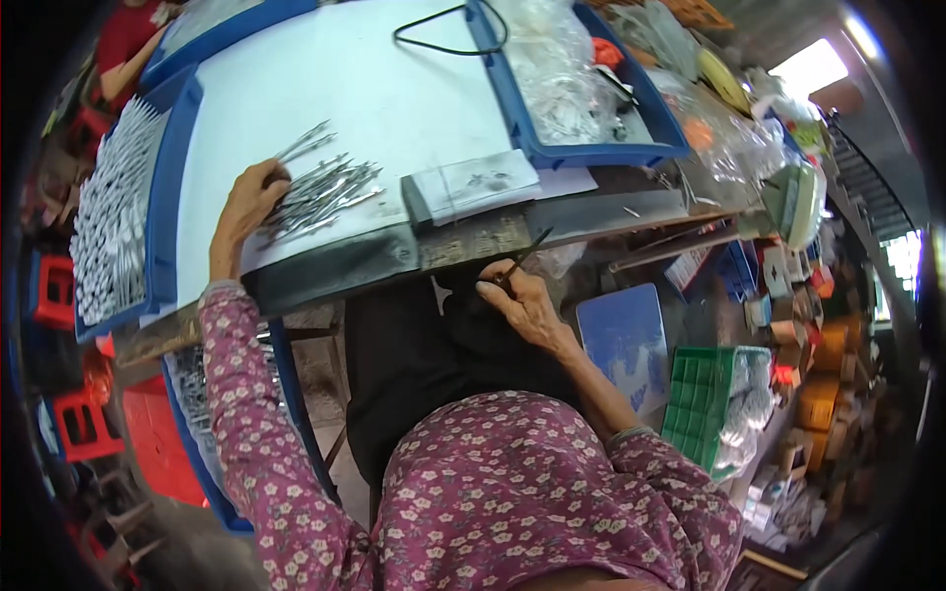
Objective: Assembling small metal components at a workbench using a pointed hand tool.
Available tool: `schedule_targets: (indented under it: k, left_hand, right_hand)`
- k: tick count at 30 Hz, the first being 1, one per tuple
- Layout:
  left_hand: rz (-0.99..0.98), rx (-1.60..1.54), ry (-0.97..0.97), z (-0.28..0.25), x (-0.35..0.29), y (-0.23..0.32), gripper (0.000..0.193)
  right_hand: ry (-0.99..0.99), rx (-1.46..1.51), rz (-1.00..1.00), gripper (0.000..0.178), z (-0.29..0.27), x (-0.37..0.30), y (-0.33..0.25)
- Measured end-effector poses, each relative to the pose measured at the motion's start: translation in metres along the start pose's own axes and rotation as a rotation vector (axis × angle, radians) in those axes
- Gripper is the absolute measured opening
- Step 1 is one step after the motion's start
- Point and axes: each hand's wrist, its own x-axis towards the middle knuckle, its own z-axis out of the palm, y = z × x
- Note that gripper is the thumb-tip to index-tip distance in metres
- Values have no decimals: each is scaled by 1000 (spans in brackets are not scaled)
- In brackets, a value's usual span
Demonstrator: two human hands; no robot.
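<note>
My left hand [251, 202] is at the left side of a loose pile of slim silver metal pieces [330, 192] on the white tabletop. Its fingers are bent and closed on a few of these pieces [307, 141], which stick out beyond the fingertips. Just off the front table edge, above my lap, my right hand [517, 295] pinches a thin dark stick-like tool [539, 239] pointing up and right. A worn block [478, 239] is at the table edge near that tool. A paper-covered block [473, 185] lies behind it.
Left stands a blue tray [163, 217] packed with silver metal pieces. A blue tray [611, 153] of clear plastic bags is at the back right, near a black cord loop [434, 49]. Below right are a blue stool [623, 340] and green crate [695, 404]. Another person's arm [128, 71] shows far left.
</note>
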Motion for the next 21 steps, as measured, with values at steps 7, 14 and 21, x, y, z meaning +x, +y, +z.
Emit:
schedule_targets:
  k: [7, 14, 21]
  left_hand:
    - [-78, 23, -139, 0, 10, -5, 16]
    - [-66, 142, -140, 2, 8, 2, 13]
    - [4, 266, 38, 15, -4, 12, 13]
  right_hand:
    - [141, -8, -134, 14, -79, 28, -49]
    - [249, -568, -223, 17, -137, 107, -47]
    - [23, -827, -203, 19, -143, 169, 1]
